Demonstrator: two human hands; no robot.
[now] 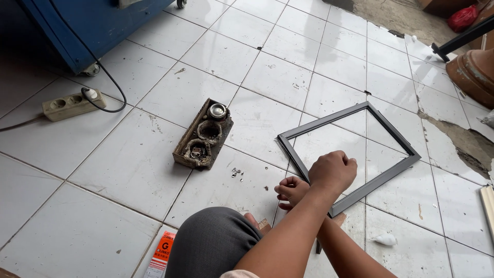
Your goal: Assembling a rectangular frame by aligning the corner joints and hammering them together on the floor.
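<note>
Grey metal frame (350, 154), one only, flat on the white tiled floor (103, 170), four-sided and empty in the middle, set cornerwise like a diamond: far corner toward the upper right, near corner under the hands, long axis running roughly from lower left to upper right. Open tile all round its far and right edges; broken floor edge (463, 144) beyond. Two hands at the near corner: right hand (333, 171) curled in a fist over the rail, perhaps gripping something small, hard to tell; left hand (291, 190) below it, fingers bent, touching the frame's near edge. One battered tray (201, 135) with three round pots just left. A few loose screws (236, 173) between tray and frame. One power strip (72, 104) far left.
</note>
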